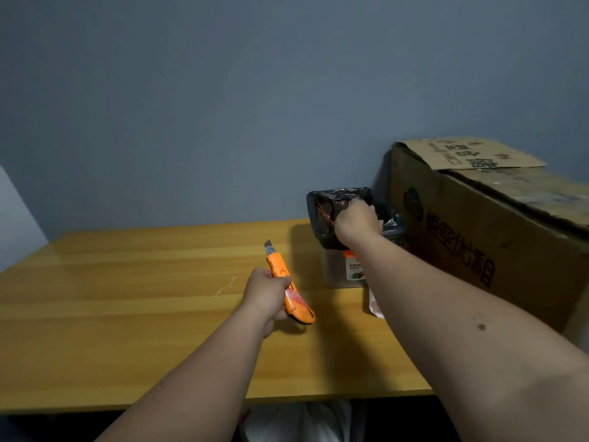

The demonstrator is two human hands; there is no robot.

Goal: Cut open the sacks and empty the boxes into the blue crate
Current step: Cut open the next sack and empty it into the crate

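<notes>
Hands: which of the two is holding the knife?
The left hand grips the orange utility knife, blade out, over the wooden table. The right hand instead reaches into the black-lined bin.

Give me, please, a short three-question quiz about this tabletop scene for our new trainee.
1. True or false: the utility knife has its blade extended.
2. Which hand reaches into the black bin bag? A left, B right, C neither.
3. Fill in: the cardboard box stands on the ____ side of the wooden table.

Key: 1 true; the left hand grips it, blade pointing away. 2 B; the right hand is at the bag's mouth. 3 right.
</notes>
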